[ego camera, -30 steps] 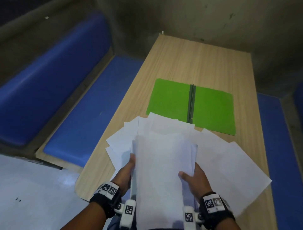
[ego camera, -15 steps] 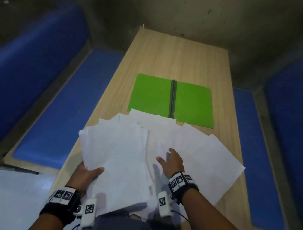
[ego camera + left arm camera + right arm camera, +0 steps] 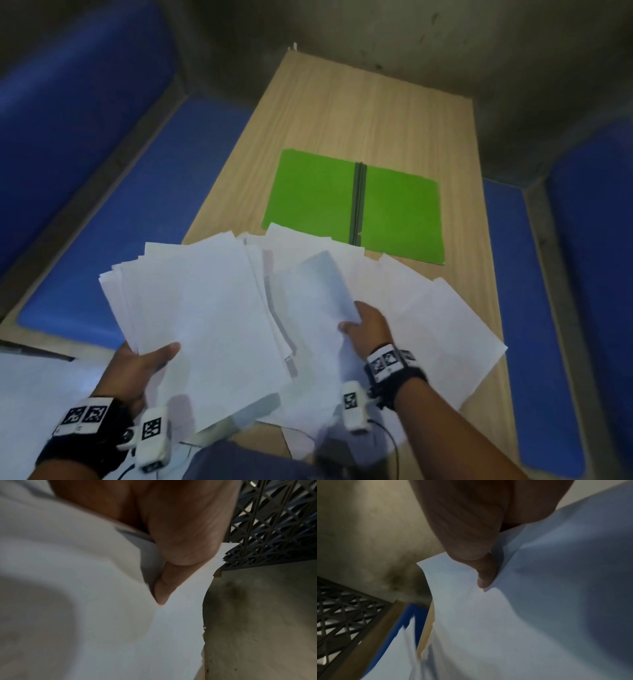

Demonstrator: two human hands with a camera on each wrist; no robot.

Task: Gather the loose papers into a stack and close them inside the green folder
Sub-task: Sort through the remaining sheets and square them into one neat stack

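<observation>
Green folder [image 3: 356, 205] lies open and flat on the far table [image 3: 359, 109], nothing inside. Left hand [image 3: 137, 370] grips a gathered stack of papers [image 3: 202, 318], thumb on top. Right hand [image 3: 368, 325], flat on the spread half a second ago, now pinches a lifted sheet [image 3: 325, 291] from the loose papers [image 3: 428, 329] nearer than the folder.

Folder [image 3: 318, 195] open on table [image 3: 359, 113], loose papers [image 3: 428, 318] before it, benches [image 3: 113, 212] either side.

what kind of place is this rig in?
Probably a booth-style seating nook, such as a canteen or waiting area. A narrow wooden table runs between blue padded benches on both sides and ends at a stained concrete wall.
</observation>
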